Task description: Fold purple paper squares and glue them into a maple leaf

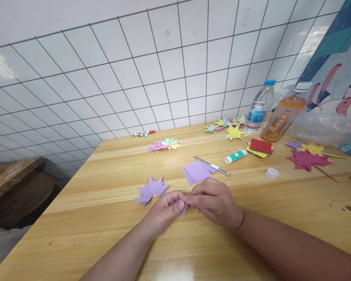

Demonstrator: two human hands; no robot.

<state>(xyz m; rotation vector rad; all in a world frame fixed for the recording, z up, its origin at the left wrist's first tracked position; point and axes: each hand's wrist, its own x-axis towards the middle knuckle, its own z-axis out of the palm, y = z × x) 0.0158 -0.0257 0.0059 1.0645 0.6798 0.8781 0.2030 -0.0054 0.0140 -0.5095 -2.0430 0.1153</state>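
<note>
Between my two hands is a small piece of folded purple paper (182, 211). My left hand (167, 212) pinches it between thumb and fingers. At its upper edge my right hand (215, 201) also has its fingertips closed on it; the fingers partly hide the paper. Just beyond my left hand lies a group of pointed purple paper pieces (153, 188), spread like part of a leaf. A stack of purple paper squares (196, 173) sits past my right hand, with a utility knife (213, 166) lying across its edge.
A glue stick (236, 156), its white cap (272, 173) and red and yellow paper (261, 146) lie to the right. Paper leaves (308, 159) rest farther right. A water bottle (259, 107) and an orange drink bottle (286, 113) stand near the tiled wall (193, 58). Markers (144, 133) lie at the back.
</note>
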